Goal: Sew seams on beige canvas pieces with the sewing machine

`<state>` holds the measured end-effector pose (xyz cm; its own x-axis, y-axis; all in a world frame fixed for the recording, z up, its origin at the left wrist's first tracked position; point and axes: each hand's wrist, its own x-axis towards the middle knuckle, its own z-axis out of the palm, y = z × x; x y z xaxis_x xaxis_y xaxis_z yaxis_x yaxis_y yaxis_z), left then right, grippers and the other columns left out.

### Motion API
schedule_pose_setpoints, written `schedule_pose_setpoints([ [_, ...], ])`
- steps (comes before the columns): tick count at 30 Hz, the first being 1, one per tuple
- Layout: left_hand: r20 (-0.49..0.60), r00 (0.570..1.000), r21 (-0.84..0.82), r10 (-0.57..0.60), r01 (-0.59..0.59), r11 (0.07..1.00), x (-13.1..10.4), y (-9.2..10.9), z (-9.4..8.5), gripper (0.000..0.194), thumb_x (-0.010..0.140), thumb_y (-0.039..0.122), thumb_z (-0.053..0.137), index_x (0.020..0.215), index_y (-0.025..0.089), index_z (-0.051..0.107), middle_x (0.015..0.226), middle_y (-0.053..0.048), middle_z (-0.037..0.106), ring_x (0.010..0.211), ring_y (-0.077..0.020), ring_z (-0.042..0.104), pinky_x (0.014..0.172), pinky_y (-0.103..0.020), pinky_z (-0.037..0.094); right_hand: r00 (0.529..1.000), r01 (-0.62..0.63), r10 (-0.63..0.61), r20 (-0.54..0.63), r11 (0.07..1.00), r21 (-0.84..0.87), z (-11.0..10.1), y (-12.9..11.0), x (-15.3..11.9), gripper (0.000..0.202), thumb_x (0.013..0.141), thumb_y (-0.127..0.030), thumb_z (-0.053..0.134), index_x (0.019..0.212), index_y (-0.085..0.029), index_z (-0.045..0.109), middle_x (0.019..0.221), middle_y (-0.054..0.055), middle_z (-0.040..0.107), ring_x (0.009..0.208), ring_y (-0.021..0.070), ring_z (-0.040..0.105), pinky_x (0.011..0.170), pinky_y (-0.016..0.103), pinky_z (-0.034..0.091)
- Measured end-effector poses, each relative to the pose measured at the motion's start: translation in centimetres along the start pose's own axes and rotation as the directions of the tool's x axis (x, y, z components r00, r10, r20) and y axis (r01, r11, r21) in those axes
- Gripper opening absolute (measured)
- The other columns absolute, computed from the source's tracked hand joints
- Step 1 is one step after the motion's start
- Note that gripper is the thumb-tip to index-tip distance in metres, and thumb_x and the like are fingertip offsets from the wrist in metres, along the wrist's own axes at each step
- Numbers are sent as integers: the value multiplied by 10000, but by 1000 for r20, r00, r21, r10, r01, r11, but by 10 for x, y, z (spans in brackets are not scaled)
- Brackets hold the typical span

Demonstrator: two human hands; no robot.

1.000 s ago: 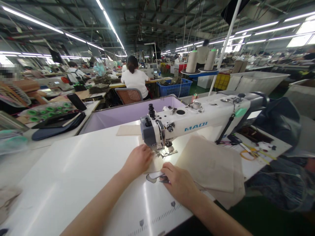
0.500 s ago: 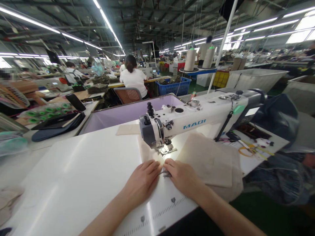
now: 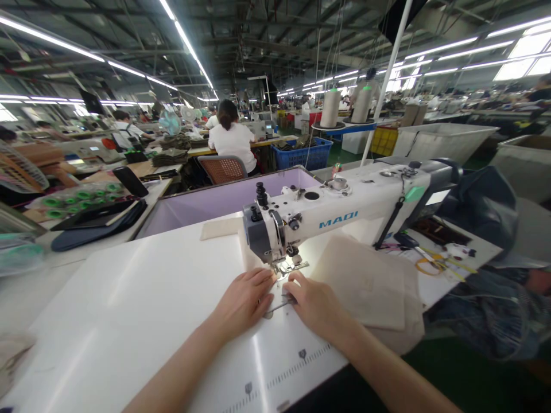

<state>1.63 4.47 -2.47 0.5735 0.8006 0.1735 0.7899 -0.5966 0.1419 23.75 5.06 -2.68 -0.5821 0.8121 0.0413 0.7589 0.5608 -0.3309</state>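
My left hand (image 3: 246, 299) lies on the white table just left of the needle area, fingers stretched forward, thumb apart, fingertips on the edge of beige fabric (image 3: 252, 259). Close by on the other side, my right hand (image 3: 317, 303) has its fingers curled. Under them shows a bit of dark pointed metal that looks like thread snips (image 3: 286, 298), mostly hidden by the fingers. Right ahead of both hands is the lit presser foot (image 3: 293, 266) of a white sewing machine (image 3: 340, 198). A larger stack of beige fabric pieces (image 3: 365, 281) spreads beside my right hand.
A flat beige piece (image 3: 221, 228) lies behind the machine head. Yellow-handled scissors (image 3: 430, 264) rest at the right end of the table. Beyond the table is a lilac-lined bin (image 3: 202, 201). Thread cones (image 3: 329, 109) stand behind, and a person in white (image 3: 231, 137) sits ahead.
My left hand has shifted slightly forward and left, its thumb now spread from the fingers. My right fingers have drawn back a little from the left ones, widening the gap between the hands.
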Motion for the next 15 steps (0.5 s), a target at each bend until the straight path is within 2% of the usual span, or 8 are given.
schedule_pose_setpoints([
  [5, 16, 1000, 0, -7, 7, 1000, 6, -9, 0, 364, 962, 236, 495, 1298, 172, 618, 1356, -103, 647, 1257, -279, 578, 1051, -462, 500, 1000, -11, 11, -21, 1000, 17, 4, 2, -1, 193, 940, -139, 504, 1036, -217, 652, 1141, 42, 645, 862, 186, 660, 708, 279, 453],
  [15, 6, 1000, 6, -29, 29, 1000, 7, -10, 0, 380, 964, 251, 495, 1314, 184, 628, 1370, -107, 642, 1254, -283, 582, 1047, -472, 503, 999, -34, 34, -5, 999, 28, 2, 3, -6, 206, 918, -126, 518, 1047, -213, 652, 1169, 47, 638, 869, 187, 665, 693, 275, 455],
])
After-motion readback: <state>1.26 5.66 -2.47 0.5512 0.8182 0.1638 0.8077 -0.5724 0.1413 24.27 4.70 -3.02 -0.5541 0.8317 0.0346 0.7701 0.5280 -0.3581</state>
